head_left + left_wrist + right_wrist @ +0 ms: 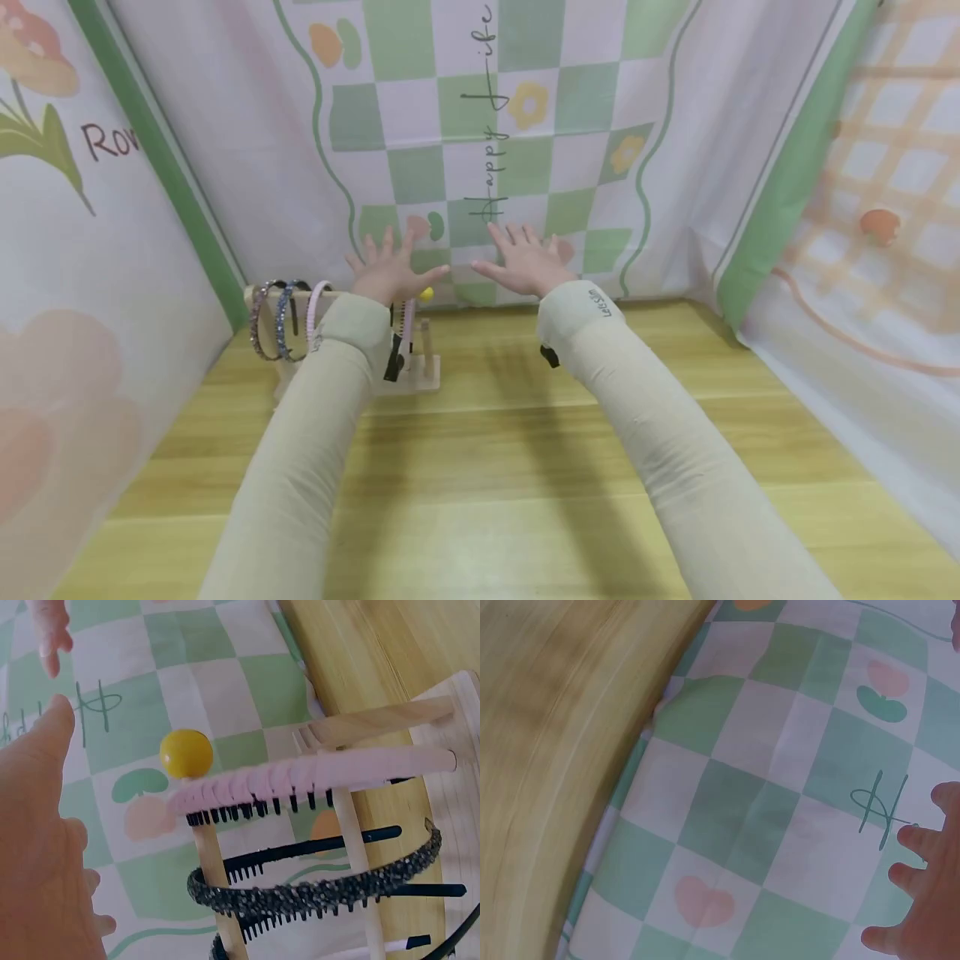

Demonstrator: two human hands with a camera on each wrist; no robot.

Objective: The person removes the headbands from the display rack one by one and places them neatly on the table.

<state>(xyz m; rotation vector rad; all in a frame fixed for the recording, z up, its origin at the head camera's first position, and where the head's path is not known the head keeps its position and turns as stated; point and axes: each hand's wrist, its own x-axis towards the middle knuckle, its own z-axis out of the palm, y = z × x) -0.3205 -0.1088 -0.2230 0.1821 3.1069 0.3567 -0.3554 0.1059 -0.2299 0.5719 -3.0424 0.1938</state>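
Note:
Both hands are raised in front of the checked cloth with fingers spread. The left hand point(386, 271) holds nothing; below and behind it stands a wooden headband rack point(420, 379). On the rack hang a pink headband point(312, 312), a blue beaded headband point(282, 325) and a brown beaded one point(257, 325). In the left wrist view, a pale pink headband point(322, 771) and a black glittery headband point(322, 892) hang beside a yellow ball point(186, 754) that tips the rack's bar. The right hand point(528, 262) is also empty, its thumb pointing toward the left hand's.
A wood-grain table point(480, 467) spreads under the arms. Behind it hangs a green-and-white checked cloth point(408, 175). Printed curtains stand at the left point(75, 292) and the right point(862, 275). The rack occupies the table's back left.

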